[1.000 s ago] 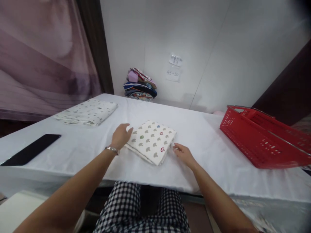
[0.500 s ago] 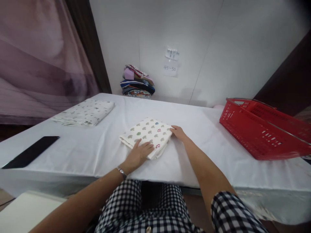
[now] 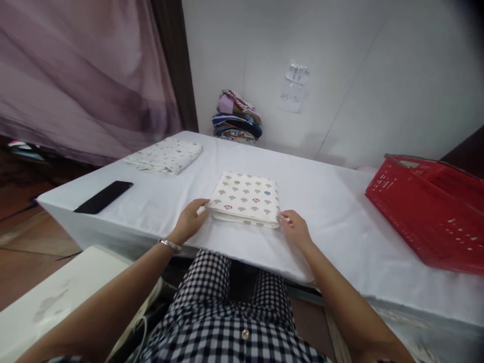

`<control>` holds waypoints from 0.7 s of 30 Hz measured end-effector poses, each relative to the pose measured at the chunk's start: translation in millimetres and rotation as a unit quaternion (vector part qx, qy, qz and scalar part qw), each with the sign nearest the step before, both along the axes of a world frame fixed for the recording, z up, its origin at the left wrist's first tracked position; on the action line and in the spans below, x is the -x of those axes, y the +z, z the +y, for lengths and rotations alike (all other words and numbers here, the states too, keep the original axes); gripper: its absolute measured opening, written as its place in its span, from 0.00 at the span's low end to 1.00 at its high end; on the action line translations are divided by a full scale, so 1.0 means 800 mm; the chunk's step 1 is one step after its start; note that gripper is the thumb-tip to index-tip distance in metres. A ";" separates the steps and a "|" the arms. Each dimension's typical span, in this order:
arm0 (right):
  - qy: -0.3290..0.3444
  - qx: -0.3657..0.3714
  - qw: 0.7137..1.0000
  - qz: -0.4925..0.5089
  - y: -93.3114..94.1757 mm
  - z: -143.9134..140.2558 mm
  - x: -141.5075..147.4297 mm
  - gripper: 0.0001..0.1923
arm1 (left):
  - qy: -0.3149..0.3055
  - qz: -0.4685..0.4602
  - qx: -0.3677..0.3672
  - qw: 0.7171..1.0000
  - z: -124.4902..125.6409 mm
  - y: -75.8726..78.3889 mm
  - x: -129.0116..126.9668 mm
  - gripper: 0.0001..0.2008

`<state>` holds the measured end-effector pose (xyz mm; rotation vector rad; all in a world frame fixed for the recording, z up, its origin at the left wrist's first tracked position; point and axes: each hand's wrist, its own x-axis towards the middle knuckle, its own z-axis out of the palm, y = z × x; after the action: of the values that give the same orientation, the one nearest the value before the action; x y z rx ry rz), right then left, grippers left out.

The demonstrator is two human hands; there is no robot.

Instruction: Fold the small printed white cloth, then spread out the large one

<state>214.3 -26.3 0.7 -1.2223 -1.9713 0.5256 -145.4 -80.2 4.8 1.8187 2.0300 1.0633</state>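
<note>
A folded white cloth (image 3: 245,196) printed with grey mushrooms, plus a few red and blue ones, lies flat on the white-covered table (image 3: 313,186) in front of me. My left hand (image 3: 191,220) pinches its near left corner, the fingertips partly hidden at the edge. At the near right corner, the fingers of my right hand (image 3: 297,229) are curled and closed on the cloth's edge. Several folded layers show along the near side.
A second folded patterned cloth (image 3: 168,155) lies at the back left, with a black phone-like slab (image 3: 104,197) nearer. A red basket (image 3: 427,217) stands at the right. Folded fabrics (image 3: 237,118) are piled by the wall. A white surface (image 3: 64,292) sits low at left.
The mushroom cloth has been turned so its near edge faces me. My left hand has gone from its top to the left corner, my right to the near right corner. The view has shifted.
</note>
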 end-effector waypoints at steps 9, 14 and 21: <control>0.101 -0.181 0.965 -0.158 -0.008 0.000 0.053 0.13 | 0.139 -0.014 0.096 0.986 -0.007 0.002 -0.056 0.35; 0.074 -0.223 0.959 -0.158 -0.024 0.001 0.044 0.14 | 0.160 0.021 0.103 0.981 0.005 -0.004 -0.059 0.29; 0.077 -0.217 0.960 -0.159 -0.028 0.006 0.032 0.16 | 0.150 0.049 0.099 0.982 0.010 -0.005 -0.048 0.24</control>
<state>188.5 -21.9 -21.8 -0.9193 -2.3061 -0.0458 -106.9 -72.2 0.7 1.5291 2.4292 0.8153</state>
